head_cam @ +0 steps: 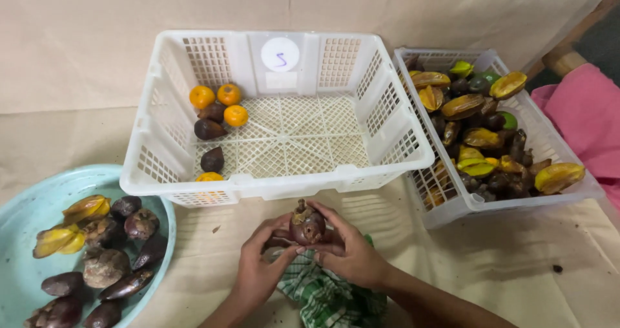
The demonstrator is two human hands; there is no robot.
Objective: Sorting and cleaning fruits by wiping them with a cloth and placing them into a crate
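Both hands (303, 253) grip dark fruit (307, 226); round white label (280, 54) on crate (161, 147).

Both forearms reaching in from the lower edge, converging at centre. Left hand (258, 263) cupped, fingers curled upward, thumb raised. Right hand (349, 250) wrapped opposite, fingertips meeting the left's in a closed grip.

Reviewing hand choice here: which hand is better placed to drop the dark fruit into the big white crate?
Probably the left hand. Both hands grip the dark fruit, but the fruit in the white crate lies at its left end, on that side. The right hand is about equally close.
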